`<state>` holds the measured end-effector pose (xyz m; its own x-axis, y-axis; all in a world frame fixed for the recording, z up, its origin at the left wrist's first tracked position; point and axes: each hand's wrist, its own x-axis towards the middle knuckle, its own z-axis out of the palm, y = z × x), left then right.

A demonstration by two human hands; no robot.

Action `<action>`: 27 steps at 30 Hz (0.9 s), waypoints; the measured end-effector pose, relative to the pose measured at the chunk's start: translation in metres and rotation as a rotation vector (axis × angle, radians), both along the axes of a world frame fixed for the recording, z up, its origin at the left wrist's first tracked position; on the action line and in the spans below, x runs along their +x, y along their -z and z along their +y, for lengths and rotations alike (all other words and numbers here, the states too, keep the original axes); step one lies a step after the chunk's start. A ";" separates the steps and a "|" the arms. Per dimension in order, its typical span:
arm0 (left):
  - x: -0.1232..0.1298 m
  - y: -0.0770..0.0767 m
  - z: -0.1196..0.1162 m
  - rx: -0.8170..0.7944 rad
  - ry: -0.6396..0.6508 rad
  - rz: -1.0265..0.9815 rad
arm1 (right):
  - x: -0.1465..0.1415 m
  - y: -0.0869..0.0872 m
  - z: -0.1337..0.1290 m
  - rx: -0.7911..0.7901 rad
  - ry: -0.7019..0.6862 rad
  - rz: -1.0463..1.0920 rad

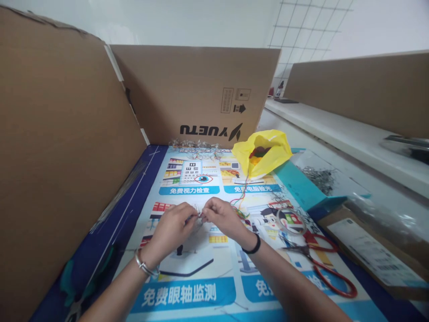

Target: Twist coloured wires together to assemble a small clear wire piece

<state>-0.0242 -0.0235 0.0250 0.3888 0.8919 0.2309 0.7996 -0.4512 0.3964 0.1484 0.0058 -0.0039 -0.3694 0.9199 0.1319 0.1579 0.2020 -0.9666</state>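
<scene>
Over the middle of a printed poster (231, 268), both hands meet fingertip to fingertip. My left hand (177, 223), with a silver bangle at its wrist, pinches a small, thin, wiry piece (200, 213). My right hand (223, 217), with a black band at its wrist, pinches the same piece from the other side. The piece is too small and blurred to name. Colored threads (240, 210) lie just right of my right hand and run up to an open yellow bag (264, 154) with dark and orange material in it.
Red-handled scissors (326, 259) and a clear tape roll (291, 221) lie at the right. Teal-handled pliers (75, 297) rest at the lower left. Wire bits (201, 145) line the back. More wire pieces (318, 179) lie beyond a teal box (301, 188). Cardboard walls (194, 89) stand behind and left.
</scene>
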 end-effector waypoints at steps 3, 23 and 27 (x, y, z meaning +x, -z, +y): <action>0.003 -0.006 -0.007 -0.024 -0.016 0.081 | -0.002 -0.004 -0.002 0.064 0.001 -0.024; -0.012 -0.016 0.000 -0.236 0.067 -0.521 | -0.004 -0.015 -0.011 0.342 0.053 -0.193; -0.011 -0.012 0.000 -0.298 0.068 -0.638 | -0.006 -0.010 -0.011 0.364 0.080 -0.257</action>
